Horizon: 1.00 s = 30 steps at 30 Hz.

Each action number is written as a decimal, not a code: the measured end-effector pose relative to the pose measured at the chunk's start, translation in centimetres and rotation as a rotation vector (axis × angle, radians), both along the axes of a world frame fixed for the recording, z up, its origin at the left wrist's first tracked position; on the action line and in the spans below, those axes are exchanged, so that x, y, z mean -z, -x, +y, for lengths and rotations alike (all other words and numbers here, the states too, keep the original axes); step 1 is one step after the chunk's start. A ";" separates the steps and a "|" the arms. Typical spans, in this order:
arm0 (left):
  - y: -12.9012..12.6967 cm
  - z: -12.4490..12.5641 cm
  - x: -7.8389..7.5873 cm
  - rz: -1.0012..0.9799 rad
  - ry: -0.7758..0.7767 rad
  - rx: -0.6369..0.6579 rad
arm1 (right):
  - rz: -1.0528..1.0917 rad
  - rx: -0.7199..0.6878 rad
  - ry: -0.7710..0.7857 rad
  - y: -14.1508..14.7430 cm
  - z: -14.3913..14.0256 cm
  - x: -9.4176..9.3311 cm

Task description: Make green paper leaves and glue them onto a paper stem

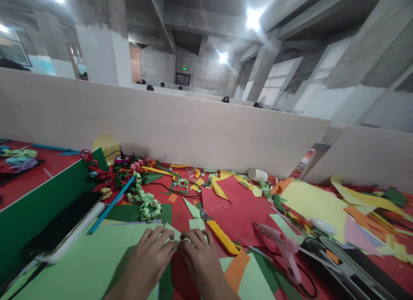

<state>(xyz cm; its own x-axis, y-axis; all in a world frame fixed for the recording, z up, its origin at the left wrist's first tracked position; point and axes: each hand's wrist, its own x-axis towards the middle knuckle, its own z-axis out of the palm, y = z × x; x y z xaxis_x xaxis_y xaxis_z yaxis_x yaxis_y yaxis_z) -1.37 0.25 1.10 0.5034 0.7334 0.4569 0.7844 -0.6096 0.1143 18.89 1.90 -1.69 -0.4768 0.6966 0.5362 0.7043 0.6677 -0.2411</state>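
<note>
My left hand (146, 259) and my right hand (201, 259) rest side by side at the bottom of the view, fingertips meeting near the middle. Both press down on coloured paper: the left on a light green sheet (97, 257), the right over a dark red sheet (180, 274). A small light green piece (172, 236) lies between the fingertips; whether it is pinched I cannot tell. A yellow utility knife (221, 235) lies just beyond my right hand. A light green paper chain (146, 201) curls beyond my left hand.
A pink glue gun (284, 246) and scissors (335, 252) lie to the right. A blue stick (111, 204) and a phone (63, 227) lie left by a green divider (41, 205). Paper scraps cover the red table; a beige partition (193, 128) runs behind.
</note>
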 end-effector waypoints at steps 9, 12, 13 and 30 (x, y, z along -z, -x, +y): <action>0.0 0.0 0.0 0.008 0.049 0.003 | -0.034 0.021 -0.014 0.1 0.0 0.2; 0.1 -0.1 -0.1 0.010 0.080 0.004 | -0.055 0.012 -0.020 0.0 0.0 0.4; 0.1 -0.1 -0.2 0.009 0.080 0.002 | -0.059 0.011 -0.018 0.1 0.0 0.4; 0.1 -0.1 0.0 0.037 0.064 -0.033 | -0.083 0.015 -0.027 0.3 -0.1 0.5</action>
